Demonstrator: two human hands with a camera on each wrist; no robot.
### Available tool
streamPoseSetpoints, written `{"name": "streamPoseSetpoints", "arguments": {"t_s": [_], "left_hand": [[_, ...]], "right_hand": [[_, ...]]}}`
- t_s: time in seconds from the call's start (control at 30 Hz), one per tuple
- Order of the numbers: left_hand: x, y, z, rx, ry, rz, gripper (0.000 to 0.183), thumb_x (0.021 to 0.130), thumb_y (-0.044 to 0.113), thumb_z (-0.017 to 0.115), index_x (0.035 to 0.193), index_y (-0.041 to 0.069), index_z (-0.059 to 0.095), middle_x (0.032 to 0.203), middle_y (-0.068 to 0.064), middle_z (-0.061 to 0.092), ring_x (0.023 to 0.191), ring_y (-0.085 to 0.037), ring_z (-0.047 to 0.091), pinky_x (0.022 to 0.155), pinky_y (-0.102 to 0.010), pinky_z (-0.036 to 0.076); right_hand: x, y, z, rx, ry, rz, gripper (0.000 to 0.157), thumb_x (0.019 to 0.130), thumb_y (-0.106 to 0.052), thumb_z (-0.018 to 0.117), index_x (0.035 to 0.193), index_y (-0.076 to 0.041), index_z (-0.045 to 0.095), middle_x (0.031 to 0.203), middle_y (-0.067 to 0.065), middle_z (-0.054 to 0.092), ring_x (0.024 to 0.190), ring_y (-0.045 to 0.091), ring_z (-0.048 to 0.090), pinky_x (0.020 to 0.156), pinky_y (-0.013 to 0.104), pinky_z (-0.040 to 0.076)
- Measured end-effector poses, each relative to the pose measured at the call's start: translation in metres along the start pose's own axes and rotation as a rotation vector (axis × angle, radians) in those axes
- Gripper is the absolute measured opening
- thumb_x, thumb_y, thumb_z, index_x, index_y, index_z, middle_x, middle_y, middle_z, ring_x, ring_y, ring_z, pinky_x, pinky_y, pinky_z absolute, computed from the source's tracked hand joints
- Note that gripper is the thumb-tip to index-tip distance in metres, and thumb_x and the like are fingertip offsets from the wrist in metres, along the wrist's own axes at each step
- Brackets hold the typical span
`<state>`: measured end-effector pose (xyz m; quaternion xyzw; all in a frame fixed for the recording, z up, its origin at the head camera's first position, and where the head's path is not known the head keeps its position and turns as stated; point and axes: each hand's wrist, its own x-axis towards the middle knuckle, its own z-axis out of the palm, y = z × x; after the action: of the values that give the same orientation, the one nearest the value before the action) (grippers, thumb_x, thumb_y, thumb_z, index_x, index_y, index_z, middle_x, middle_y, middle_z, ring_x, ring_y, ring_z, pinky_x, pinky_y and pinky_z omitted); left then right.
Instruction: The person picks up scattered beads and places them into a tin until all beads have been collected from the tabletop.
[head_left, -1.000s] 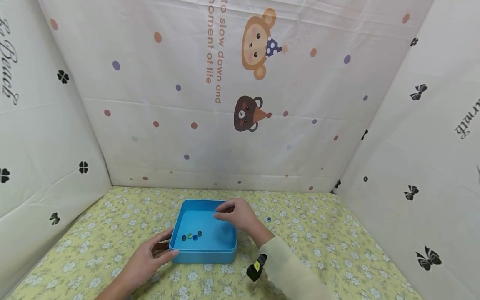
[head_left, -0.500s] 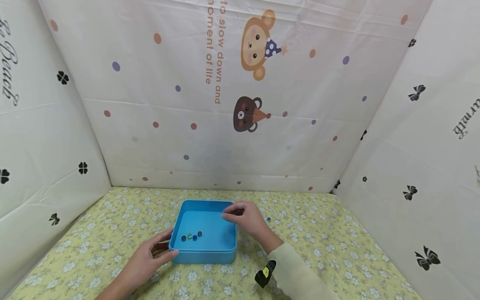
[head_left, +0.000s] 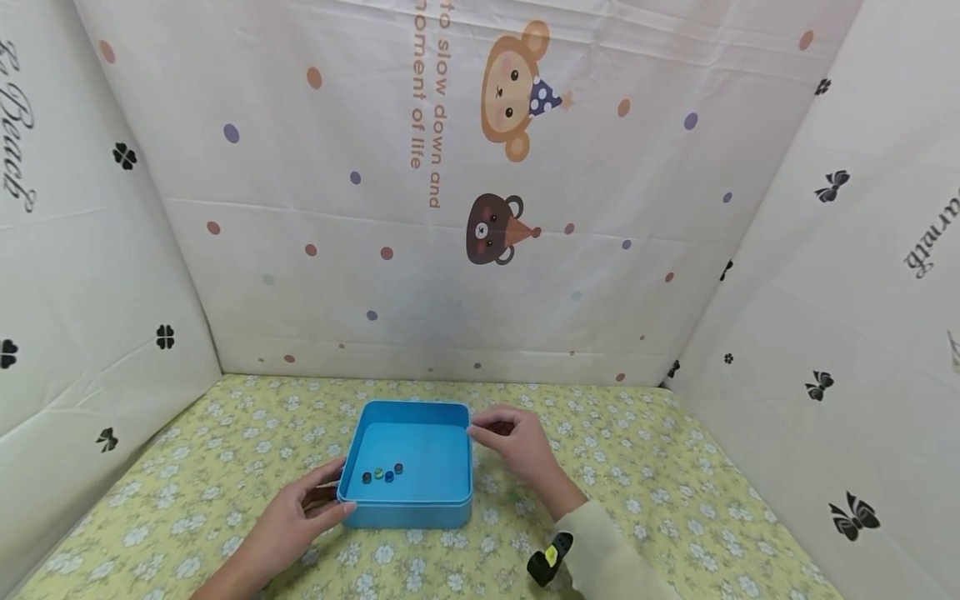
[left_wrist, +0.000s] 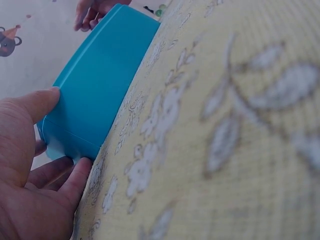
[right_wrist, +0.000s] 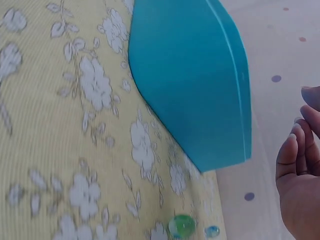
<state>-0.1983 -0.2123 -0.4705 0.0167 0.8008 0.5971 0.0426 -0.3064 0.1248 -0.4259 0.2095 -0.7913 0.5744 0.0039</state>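
Observation:
A blue open-topped box stands on the cloth. Several small marbles, brown, green and blue, lie in its near left part. My left hand grips the box's near left corner, thumb on the near wall; in the left wrist view its other fingers curl against the box's lower edge. My right hand is just outside the right rim, raised above the cloth. Its fingers are bent, thumb and forefinger close together; whether anything is between them cannot be seen.
Outside the box, a green marble and a blue marble rest on the flowered yellow cloth. White printed sheets wall in the back and sides. A black strap hangs at the right sleeve.
My right hand has moved slowly right, from over the box to beyond its right rim. The left hand, the box and the marbles inside have stayed in place.

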Motion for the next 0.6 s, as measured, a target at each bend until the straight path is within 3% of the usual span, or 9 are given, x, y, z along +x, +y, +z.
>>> {"name": "streamPoseSetpoints", "arguments": {"t_s": [0.17,0.6], "left_hand": [[0.001,-0.001,0.001,-0.009,0.001,0.005,0.077,0.094,0.030,0.076,0.159,0.017,0.038,0.158,-0.023,0.044,0.139,-0.043,0.052,0.110,-0.031,0.061],[0.000,-0.002,0.001,-0.014,-0.006,0.006,0.075,0.095,0.028,0.075,0.159,0.016,0.037,0.157,-0.024,0.043,0.138,-0.043,0.053,0.111,-0.035,0.061]], "right_hand": [[-0.006,0.003,-0.014,0.013,0.069,0.035,0.019,0.093,-0.024,0.079,0.109,-0.012,0.080,0.113,0.008,0.073,0.093,0.015,0.070,0.084,0.042,0.071],[-0.005,0.030,-0.047,0.022,0.256,0.086,0.027,0.091,-0.032,0.082,0.109,-0.013,0.080,0.108,0.007,0.074,0.091,0.021,0.069,0.078,0.041,0.069]]}}
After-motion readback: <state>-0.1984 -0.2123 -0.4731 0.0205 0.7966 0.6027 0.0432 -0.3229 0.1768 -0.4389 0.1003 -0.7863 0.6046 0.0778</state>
